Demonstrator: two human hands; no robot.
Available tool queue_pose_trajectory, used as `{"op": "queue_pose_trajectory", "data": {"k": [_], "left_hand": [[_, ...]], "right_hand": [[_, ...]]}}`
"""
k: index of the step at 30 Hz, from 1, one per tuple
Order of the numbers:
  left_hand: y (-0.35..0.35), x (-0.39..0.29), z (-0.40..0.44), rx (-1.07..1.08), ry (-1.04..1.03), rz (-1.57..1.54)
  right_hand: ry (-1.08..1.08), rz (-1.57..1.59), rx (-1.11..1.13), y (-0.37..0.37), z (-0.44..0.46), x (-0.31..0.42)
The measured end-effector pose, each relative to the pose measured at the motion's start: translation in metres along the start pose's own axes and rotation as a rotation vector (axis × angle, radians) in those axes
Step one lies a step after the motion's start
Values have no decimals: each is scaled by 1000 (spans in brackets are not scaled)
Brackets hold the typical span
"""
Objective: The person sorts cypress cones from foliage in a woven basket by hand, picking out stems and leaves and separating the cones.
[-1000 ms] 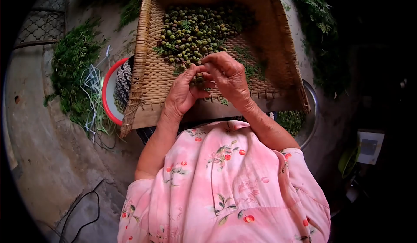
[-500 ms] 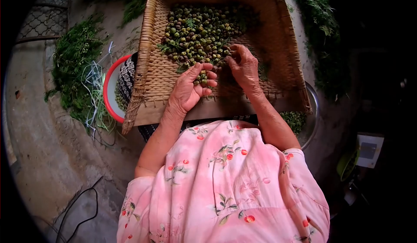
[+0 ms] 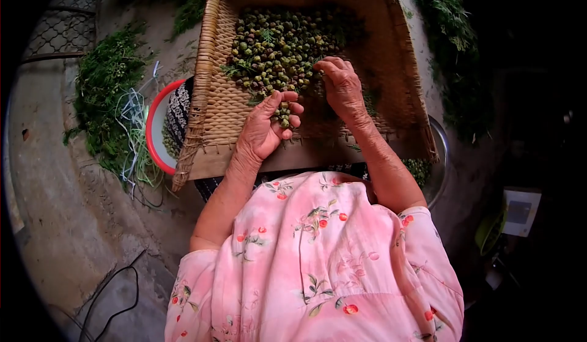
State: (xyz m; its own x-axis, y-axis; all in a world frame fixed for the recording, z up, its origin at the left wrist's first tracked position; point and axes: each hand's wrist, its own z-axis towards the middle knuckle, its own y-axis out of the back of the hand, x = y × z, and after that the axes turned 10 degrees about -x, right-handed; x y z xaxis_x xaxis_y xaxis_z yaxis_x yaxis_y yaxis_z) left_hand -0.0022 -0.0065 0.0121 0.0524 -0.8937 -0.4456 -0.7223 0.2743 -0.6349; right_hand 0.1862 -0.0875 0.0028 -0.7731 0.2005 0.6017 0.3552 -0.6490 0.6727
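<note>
Over the tan wicker basket (image 3: 214, 113), by its near edge, the left hand (image 3: 263, 131) cradles round green pods (image 3: 284, 115) in curled fingers; the right hand's (image 3: 345, 92) grasp is unclear.

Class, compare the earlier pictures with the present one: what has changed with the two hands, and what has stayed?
The right hand has moved from close at the left hand forward and rightward, to the right side of the fruit heap; whether its fingers hold anything is unclear. The left hand still cups several round green fruits above the wicker basket.
</note>
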Motion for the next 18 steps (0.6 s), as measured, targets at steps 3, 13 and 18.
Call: {"op": "queue_pose_trajectory", "data": {"k": [3, 13, 18], "left_hand": [[2, 1, 2, -1, 2, -6], [2, 2, 3, 3, 1, -19], [-2, 3, 3, -41, -18, 0]], "right_hand": [[190, -93, 92, -10, 4, -11], [-100, 71, 19, 1, -7, -14], [-278, 448, 39, 20, -13, 30]]}}
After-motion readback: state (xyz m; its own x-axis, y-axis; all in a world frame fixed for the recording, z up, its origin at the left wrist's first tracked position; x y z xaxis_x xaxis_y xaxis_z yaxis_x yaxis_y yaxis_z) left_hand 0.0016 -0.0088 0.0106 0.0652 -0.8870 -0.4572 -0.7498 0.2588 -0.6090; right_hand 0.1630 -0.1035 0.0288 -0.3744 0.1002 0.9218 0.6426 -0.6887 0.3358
